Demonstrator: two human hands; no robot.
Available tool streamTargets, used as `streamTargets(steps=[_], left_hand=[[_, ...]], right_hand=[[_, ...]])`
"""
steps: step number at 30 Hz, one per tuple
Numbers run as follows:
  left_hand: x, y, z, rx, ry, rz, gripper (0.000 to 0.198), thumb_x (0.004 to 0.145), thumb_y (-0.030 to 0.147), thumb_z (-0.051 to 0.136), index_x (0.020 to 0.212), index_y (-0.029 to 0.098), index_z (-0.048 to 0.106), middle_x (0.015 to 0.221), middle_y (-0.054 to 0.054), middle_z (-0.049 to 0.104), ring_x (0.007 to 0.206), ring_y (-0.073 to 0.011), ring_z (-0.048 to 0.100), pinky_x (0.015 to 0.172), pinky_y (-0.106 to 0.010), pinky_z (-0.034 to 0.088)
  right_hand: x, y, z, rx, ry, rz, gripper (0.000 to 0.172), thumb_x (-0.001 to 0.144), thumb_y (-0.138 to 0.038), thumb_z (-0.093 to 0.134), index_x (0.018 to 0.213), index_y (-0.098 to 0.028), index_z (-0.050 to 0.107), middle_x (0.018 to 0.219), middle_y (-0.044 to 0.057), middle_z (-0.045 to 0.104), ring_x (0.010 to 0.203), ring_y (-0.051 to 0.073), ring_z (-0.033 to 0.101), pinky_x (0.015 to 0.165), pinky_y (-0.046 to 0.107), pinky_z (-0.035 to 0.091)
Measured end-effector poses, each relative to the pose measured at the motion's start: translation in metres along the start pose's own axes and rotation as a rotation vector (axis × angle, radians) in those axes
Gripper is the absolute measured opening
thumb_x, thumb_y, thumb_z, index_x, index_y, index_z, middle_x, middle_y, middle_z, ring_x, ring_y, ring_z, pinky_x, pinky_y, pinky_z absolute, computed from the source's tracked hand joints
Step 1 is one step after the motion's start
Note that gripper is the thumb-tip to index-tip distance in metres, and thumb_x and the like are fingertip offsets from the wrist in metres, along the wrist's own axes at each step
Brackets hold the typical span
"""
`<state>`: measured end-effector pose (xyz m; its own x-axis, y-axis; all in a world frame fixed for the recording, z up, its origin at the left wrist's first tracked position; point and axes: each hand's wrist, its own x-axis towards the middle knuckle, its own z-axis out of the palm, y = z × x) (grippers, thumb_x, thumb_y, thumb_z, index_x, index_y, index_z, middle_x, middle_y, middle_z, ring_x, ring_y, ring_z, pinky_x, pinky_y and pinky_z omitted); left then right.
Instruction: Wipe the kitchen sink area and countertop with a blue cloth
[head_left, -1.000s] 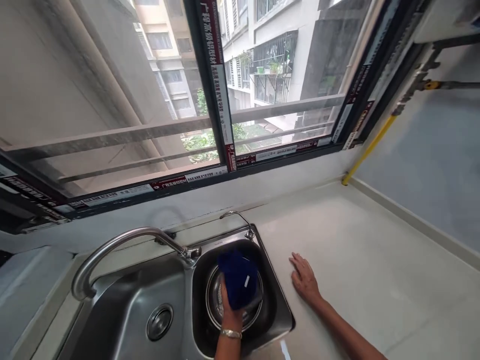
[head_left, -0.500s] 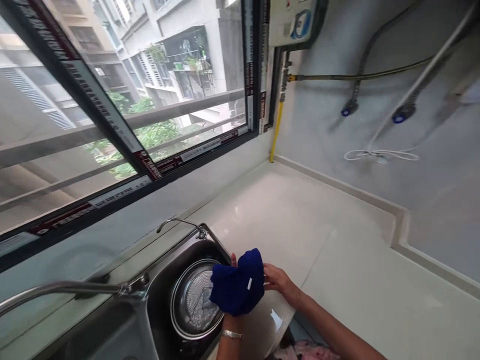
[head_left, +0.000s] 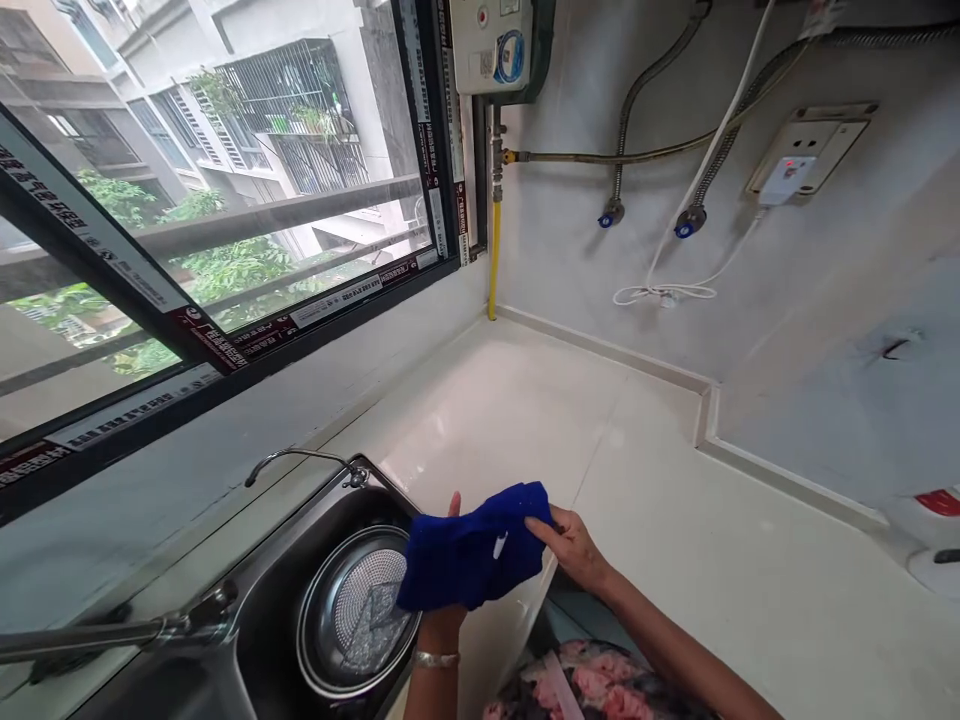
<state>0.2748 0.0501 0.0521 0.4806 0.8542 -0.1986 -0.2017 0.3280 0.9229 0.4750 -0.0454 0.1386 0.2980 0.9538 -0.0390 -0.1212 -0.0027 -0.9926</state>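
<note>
A dark blue cloth point(head_left: 472, 552) with a small white tag is stretched between both my hands, above the edge of the counter beside the sink. My left hand point(head_left: 442, 620), with a bracelet on its wrist, grips the cloth from underneath; only a fingertip shows above it. My right hand point(head_left: 574, 545) pinches the cloth's right end. Below and to the left, a round metal strainer basket point(head_left: 356, 615) sits in the small basin of the steel sink point(head_left: 262, 620).
A pale counter point(head_left: 675, 560) runs right to the wall. The big faucet point(head_left: 90, 635) and a thin tap point(head_left: 300, 458) stand by the sink. A yellow pipe point(head_left: 493, 250), hoses, a socket point(head_left: 806, 150) and a white cable point(head_left: 667, 290) are on the walls.
My left hand lifted the blue cloth out of the basin. My right hand left the counter and took the cloth's right end. The view swung right.
</note>
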Motion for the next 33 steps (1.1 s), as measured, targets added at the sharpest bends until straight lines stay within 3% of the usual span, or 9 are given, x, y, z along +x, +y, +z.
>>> streamTargets(steps=[2,6,10,14,17,19,24,29,33], left_hand=[[-0.004,-0.009,-0.004,-0.296,0.033,-0.096,0.067,0.092,0.077,0.039,0.142,0.038,0.057,0.144,-0.004,0.061,0.134,-0.0305,0.058,0.112,-0.054,0.051],[-0.009,-0.024,-0.008,-0.765,0.089,-0.439,0.06,0.083,0.083,0.052,0.111,0.036,0.076,0.122,-0.004,0.074,0.12,-0.0329,0.067,0.112,-0.058,0.048],[-0.006,-0.025,-0.007,-0.86,-0.071,-0.431,0.059,0.086,0.08,0.052,0.106,0.032,0.079,0.115,-0.004,0.076,0.112,-0.029,0.071,0.118,-0.053,0.044],[-0.002,-0.025,-0.013,-0.806,-0.111,-0.481,0.032,0.096,0.047,0.059,0.106,0.025,0.08,0.114,-0.006,0.076,0.111,-0.0274,0.071,0.118,-0.051,0.045],[-0.004,-0.029,-0.02,-0.718,-0.087,-0.443,0.021,0.087,0.025,0.061,0.093,0.022,0.081,0.103,-0.005,0.078,0.102,-0.0264,0.074,0.116,-0.05,0.048],[-0.007,-0.029,-0.023,-0.649,-0.09,-0.353,0.028,0.08,0.034,0.06,0.097,0.022,0.08,0.1,-0.007,0.078,0.104,-0.029,0.073,0.113,-0.053,0.05],[-0.015,-0.013,-0.014,-0.317,-0.112,-0.245,0.07,0.075,0.062,0.038,0.126,0.025,0.069,0.108,-0.011,0.076,0.115,-0.0307,0.069,0.105,-0.055,0.054],[-0.015,-0.002,-0.001,-0.084,-0.052,-0.232,0.069,0.07,0.047,0.043,0.128,0.019,0.067,0.101,-0.013,0.075,0.106,-0.0304,0.071,0.096,-0.053,0.059],[-0.004,-0.006,0.0,-0.046,0.028,-0.282,0.073,0.065,0.035,0.055,0.137,0.019,0.06,0.117,-0.01,0.074,0.108,-0.0291,0.07,0.099,-0.05,0.058]], right_hand=[[-0.002,-0.009,-0.004,0.048,0.073,0.002,0.045,0.085,-0.062,0.072,0.082,-0.017,0.073,0.077,0.002,0.067,0.071,0.015,0.057,0.068,0.028,0.048],[-0.005,-0.02,-0.006,0.107,0.146,0.005,0.045,0.082,-0.061,0.076,0.075,-0.017,0.071,0.069,0.001,0.065,0.065,0.014,0.055,0.062,0.028,0.048],[-0.01,-0.02,-0.004,0.128,0.186,0.006,0.046,0.08,-0.061,0.076,0.074,-0.017,0.069,0.068,0.0,0.063,0.063,0.013,0.053,0.061,0.027,0.046],[-0.015,-0.015,-0.006,0.064,0.216,0.006,0.045,0.082,-0.061,0.075,0.075,-0.017,0.068,0.069,0.0,0.062,0.065,0.013,0.051,0.061,0.027,0.045],[-0.018,-0.009,-0.01,0.002,0.228,-0.001,0.046,0.083,-0.062,0.073,0.078,-0.017,0.07,0.072,0.0,0.062,0.067,0.014,0.051,0.063,0.027,0.046],[-0.018,-0.007,-0.013,-0.04,0.25,-0.026,0.045,0.084,-0.062,0.072,0.08,-0.017,0.071,0.075,0.001,0.064,0.07,0.015,0.053,0.066,0.028,0.048],[-0.017,-0.004,-0.023,-0.129,0.279,-0.052,0.045,0.086,-0.062,0.07,0.091,-0.018,0.076,0.087,0.004,0.072,0.082,0.02,0.06,0.079,0.033,0.053],[-0.01,0.012,-0.034,-0.124,0.276,0.01,0.052,0.085,-0.065,0.07,0.103,-0.017,0.077,0.091,0.005,0.074,0.087,0.023,0.064,0.084,0.037,0.055],[0.007,0.043,-0.05,-0.165,0.267,0.096,0.054,0.085,-0.069,0.065,0.099,-0.017,0.074,0.085,0.004,0.072,0.078,0.021,0.063,0.077,0.035,0.054]])
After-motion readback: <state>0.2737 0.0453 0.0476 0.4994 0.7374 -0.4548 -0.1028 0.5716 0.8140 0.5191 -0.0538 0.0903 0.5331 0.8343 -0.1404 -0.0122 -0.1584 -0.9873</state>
